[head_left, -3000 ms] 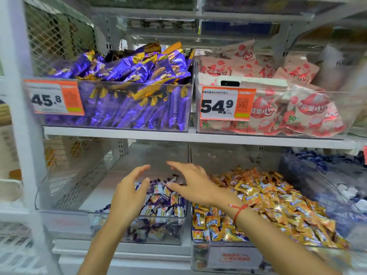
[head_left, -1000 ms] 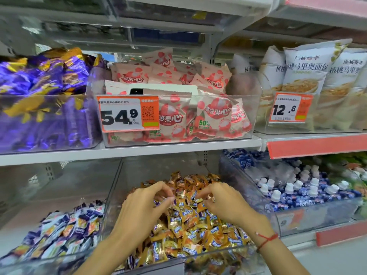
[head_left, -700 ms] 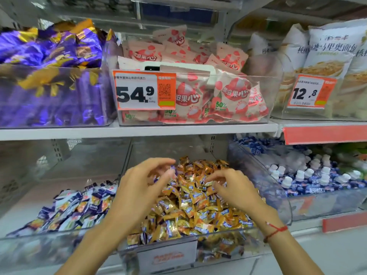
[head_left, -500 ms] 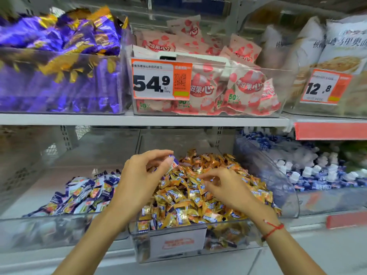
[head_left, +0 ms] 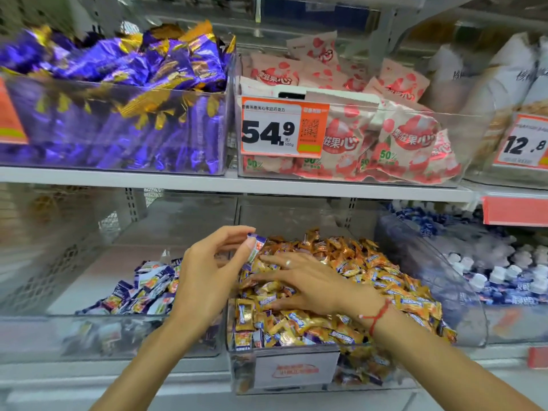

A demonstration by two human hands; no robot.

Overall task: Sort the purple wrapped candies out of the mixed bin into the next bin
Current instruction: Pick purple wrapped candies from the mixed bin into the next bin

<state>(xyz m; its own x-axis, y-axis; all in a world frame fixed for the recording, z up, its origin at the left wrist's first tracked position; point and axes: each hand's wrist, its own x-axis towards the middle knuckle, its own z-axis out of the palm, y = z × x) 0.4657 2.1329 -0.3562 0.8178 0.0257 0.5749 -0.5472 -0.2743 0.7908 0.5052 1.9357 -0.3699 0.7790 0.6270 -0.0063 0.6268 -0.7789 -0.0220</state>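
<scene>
Shop shelf [head_left: 237, 185]; left hand [head_left: 207, 277] pinches purple candy [head_left: 255, 246]; right hand [head_left: 308, 283] flat on mixed bin [head_left: 296, 372].

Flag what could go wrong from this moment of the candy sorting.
The left hand only pinches the small purple wrapped candy at its fingertips, above the heaped orange candy bin; it could drop back in. The right hand, spread flat on the orange pile, may push candies over the clear front wall.
</scene>
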